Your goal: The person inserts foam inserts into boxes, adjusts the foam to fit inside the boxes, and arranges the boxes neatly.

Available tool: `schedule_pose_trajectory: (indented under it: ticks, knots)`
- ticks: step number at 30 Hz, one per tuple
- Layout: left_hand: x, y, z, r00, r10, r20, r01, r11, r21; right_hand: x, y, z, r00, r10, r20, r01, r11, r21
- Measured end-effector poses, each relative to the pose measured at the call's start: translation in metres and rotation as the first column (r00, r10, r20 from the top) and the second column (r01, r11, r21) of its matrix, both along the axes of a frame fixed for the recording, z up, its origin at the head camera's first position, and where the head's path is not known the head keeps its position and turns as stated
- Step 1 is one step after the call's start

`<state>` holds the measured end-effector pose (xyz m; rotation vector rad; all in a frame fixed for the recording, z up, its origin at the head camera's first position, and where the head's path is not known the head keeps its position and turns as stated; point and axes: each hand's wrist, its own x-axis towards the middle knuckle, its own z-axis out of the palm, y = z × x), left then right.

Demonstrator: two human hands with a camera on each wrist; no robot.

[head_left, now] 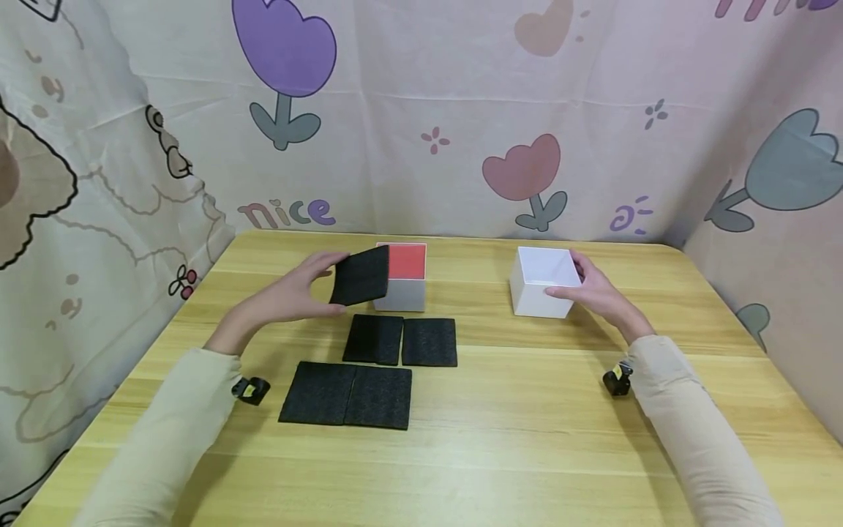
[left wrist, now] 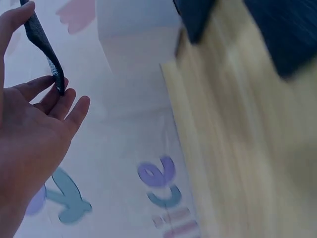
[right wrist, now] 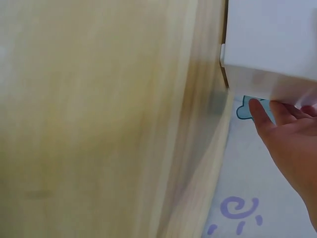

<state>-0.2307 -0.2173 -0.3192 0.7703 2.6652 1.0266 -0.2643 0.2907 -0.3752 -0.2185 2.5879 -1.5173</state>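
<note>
Two pale sleeves [head_left: 165, 439] reach in from the bottom corners of the frame, over the table [head_left: 500, 461]. Left of centre, the left hand [head_left: 296, 291], thumb and fingers spread wide, pinches a black square [head_left: 362, 277] by its edges, in front of part of a red-topped box [head_left: 403, 296]. Just below, towards the lower left, lie four flat squares [head_left: 378, 397] in two pairs. Right of centre, the right hand [head_left: 596, 293] grips a white box [head_left: 540, 298], thumb at its front rim.
</note>
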Motion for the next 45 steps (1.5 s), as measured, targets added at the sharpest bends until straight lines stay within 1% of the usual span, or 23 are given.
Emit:
schedule_pose_trajectory:
  ticks: [5, 9, 11, 15, 19, 25, 27, 33, 38, 42, 45]
  knots:
    - [-0.010, 0.033, 0.007, 0.998, -0.055, -0.015, 0.055, 0.998, -0.004, -0.002, -0.001, -0.004, 1.000, 0.001, -0.027, -0.001, 1.000, -0.027]
    - [-0.021, 0.059, 0.008, 0.993, -0.114, -0.041, 0.114, 0.993, 0.006, -0.003, 0.000, -0.007, 0.999, -0.002, -0.035, 0.001, 0.999, -0.044]
    - [-0.027, 0.072, 0.008, 0.990, -0.130, -0.044, 0.130, 0.991, -0.001, -0.003, 0.001, -0.007, 0.999, -0.004, -0.035, 0.003, 0.999, -0.047]
    - [-0.039, 0.099, 0.008, 0.990, -0.133, -0.035, 0.132, 0.991, -0.037, -0.002, 0.003, -0.006, 1.000, -0.001, -0.030, 0.000, 0.999, -0.044]
    - [-0.051, 0.123, 0.007, 0.988, -0.145, -0.046, 0.141, 0.987, -0.071, -0.001, 0.001, -0.004, 1.000, 0.021, -0.017, -0.022, 0.999, -0.050]
    - [-0.062, 0.159, 0.008, 0.985, -0.173, -0.021, 0.170, 0.981, -0.087, -0.002, -0.002, -0.002, 0.999, 0.035, -0.012, -0.035, 0.999, -0.035]
    - [-0.066, 0.170, 0.006, 0.984, -0.179, -0.014, 0.177, 0.979, -0.103, -0.002, -0.003, -0.003, 0.999, 0.034, -0.018, -0.035, 0.999, -0.036]
    - [-0.076, 0.195, -0.001, 0.981, -0.195, -0.021, 0.190, 0.970, -0.149, -0.005, -0.004, -0.005, 0.999, 0.025, -0.037, -0.026, 0.999, -0.045]
    - [-0.083, 0.212, -0.006, 0.982, -0.189, -0.021, 0.183, 0.969, -0.165, -0.005, -0.006, -0.006, 0.999, 0.021, -0.037, -0.023, 0.998, -0.055]
    - [-0.085, 0.225, -0.009, 0.986, -0.169, -0.001, 0.167, 0.973, -0.161, -0.004, -0.008, -0.006, 0.999, 0.023, -0.036, -0.026, 0.997, -0.067]
    - [-0.086, 0.237, -0.010, 0.986, -0.164, 0.000, 0.162, 0.973, -0.162, -0.004, -0.010, -0.005, 0.999, 0.027, -0.037, -0.030, 0.997, -0.072]
